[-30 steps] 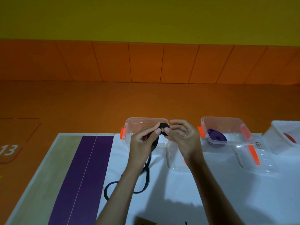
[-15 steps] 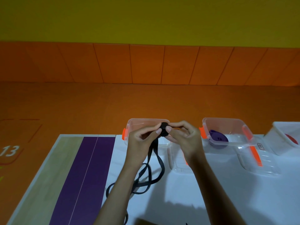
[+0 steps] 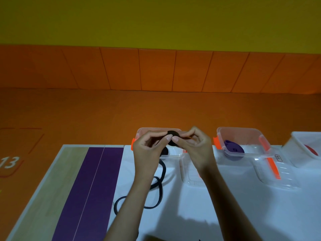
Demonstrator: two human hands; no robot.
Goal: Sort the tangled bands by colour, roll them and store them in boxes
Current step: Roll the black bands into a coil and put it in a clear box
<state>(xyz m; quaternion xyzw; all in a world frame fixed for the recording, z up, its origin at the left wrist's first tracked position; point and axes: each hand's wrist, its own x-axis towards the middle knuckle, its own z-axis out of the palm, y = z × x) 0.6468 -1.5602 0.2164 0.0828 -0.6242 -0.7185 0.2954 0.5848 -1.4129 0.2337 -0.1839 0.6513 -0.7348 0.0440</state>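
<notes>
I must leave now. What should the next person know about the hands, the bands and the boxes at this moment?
Left hand and right hand: both pinch the half-rolled black band over the left box; its loose end lies on the table.
Done: purple band rolled, in the middle box; something red in the right box.
Left: finish rolling the black band, store it, probably put on the lids.

A white "13" [image 3: 9,162] stands on the orange floor [image 3: 86,115].
</notes>
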